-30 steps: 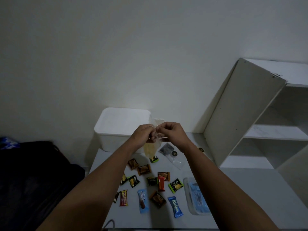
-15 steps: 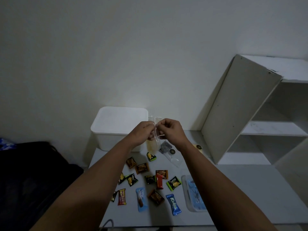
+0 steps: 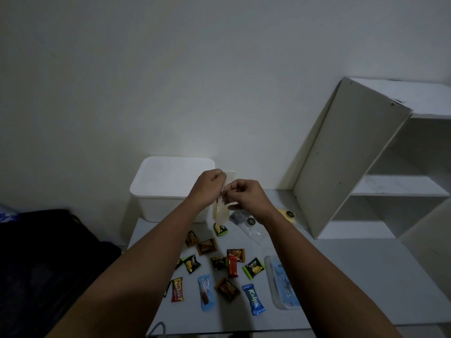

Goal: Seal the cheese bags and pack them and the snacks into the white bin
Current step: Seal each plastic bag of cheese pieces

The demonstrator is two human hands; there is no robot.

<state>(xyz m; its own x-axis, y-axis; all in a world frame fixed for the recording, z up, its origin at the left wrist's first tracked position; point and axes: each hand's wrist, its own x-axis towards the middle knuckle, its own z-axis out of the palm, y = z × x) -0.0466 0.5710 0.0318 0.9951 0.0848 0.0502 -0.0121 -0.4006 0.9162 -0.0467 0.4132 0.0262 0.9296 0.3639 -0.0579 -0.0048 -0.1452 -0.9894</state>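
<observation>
My left hand [image 3: 210,185] and my right hand [image 3: 245,195] both pinch the top strip of a clear cheese bag [image 3: 220,211], held upright in the air with a yellowish slice hanging in it. Behind it stands the white bin [image 3: 156,191] at the table's back left. Another clear bag [image 3: 253,231] lies flat under my right wrist, and a yellow cheese piece [image 3: 288,214] sits further right. Several snack packets lie scattered below, among them a blue Kalpa bar [image 3: 253,300] and a green packet [image 3: 253,268].
A clear tray with blue contents [image 3: 283,284] lies at the right of the snacks. A white open shelf unit [image 3: 366,167] leans at the right. A dark bag [image 3: 48,252] fills the floor to the left of the table [image 3: 341,276].
Both hands have risen slightly with the bag. My left hand now pinches higher on the strip than my right, and the view has shifted a little.
</observation>
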